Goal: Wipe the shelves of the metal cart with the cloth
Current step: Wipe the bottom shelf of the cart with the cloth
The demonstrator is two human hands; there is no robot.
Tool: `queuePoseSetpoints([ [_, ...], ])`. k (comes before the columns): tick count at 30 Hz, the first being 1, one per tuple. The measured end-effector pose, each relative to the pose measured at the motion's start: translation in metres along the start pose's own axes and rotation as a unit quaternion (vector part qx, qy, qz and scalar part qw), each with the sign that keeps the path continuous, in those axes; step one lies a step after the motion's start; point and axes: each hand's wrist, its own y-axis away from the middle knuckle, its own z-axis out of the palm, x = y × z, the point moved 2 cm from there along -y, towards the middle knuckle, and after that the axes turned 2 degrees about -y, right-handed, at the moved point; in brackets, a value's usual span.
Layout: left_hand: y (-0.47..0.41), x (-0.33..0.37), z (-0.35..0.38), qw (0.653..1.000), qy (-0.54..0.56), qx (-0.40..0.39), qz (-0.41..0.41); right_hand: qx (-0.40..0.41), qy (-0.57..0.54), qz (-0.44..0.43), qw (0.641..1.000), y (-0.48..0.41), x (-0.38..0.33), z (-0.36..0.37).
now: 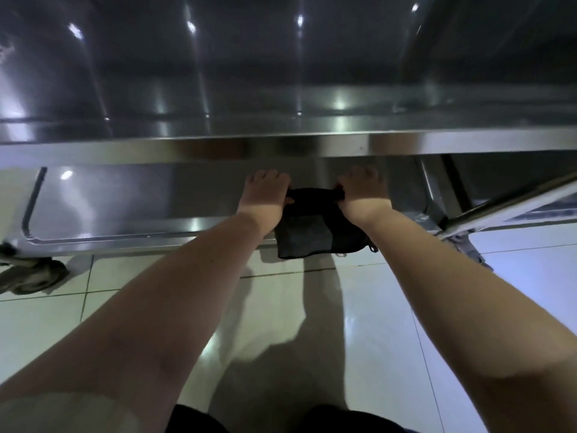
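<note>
At the far left, a wheel (31, 276) of the metal cart (343, 148) is sitting on the floor (390, 339), which is made of shiny white tiles. Above the wheel, the lower shelf (125, 207) is running across from left to right. The top shelf (218, 73) is sitting higher up and is shining with little spots of light.

Two bare arms are reaching forward under the top shelf. The left hand (265, 195) is gripping the left end of the cloth (318, 229), with its fingers curled round the top edge. The cloth is black (it looks thin and a bit see-through). Its top edge is being pulled tight between the two hands. The rest of it is hanging down in front of the lower shelf's front edge, and its bottom edge is showing over the tiles. I cannot tell if it is touching the shelf.

The right hand (362, 192) is gripping the right end of the cloth in the same curled way. Further right, a cart leg (437, 189) is going up to the top shelf, and a silver bar (515, 198) is slanting up toward the right edge.
</note>
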Motion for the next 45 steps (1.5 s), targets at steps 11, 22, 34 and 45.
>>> queuePoseSetpoints([
  [11,0.105,-0.001,-0.123,0.988,-0.131,-0.077,0.021,-0.028,-0.160,0.014,0.987,0.114,-0.067,-0.108],
  [22,0.255,0.016,-0.489,0.999,0.030,0.016,-0.023,-0.060,-0.284,-0.052,0.956,0.231,-0.193,-0.416],
  [34,0.343,0.028,-1.013,0.964,-0.148,0.205,-0.081,0.046,-0.194,-0.349,0.916,0.237,-0.405,-0.924],
  [45,0.426,-0.072,-1.213,0.899,-0.259,0.311,-0.167,0.262,-0.137,-0.417,0.860,0.255,-0.621,-1.071],
])
